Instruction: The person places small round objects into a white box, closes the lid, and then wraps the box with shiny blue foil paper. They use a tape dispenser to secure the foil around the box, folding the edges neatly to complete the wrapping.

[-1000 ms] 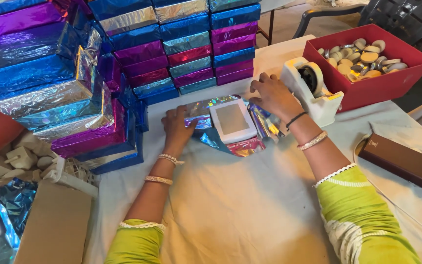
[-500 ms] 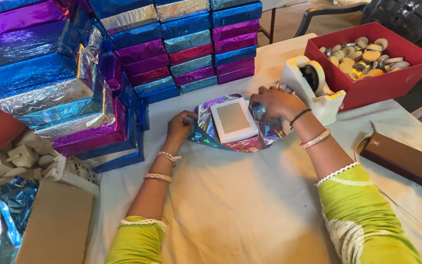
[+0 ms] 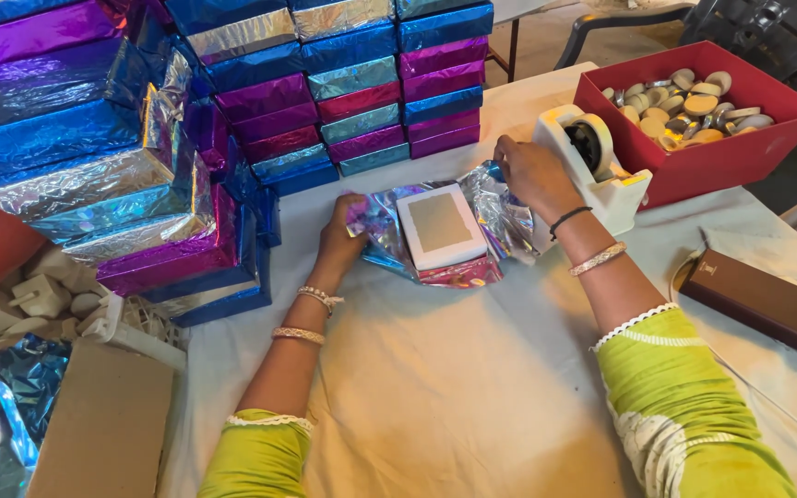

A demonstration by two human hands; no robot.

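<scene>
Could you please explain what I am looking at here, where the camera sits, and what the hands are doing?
There is no machine here: a person works with bare hands, and the one camera sits on their head, looking down. The left hand and right hand each grip an edge of a shiny foil sheet with a small white box lying on it. All rests on a table with a pale cloth. Behind are stacks of foil-wrapped boxes; to the right, a white tape dispenser, a red box of round pieces, and a brown case.
</scene>
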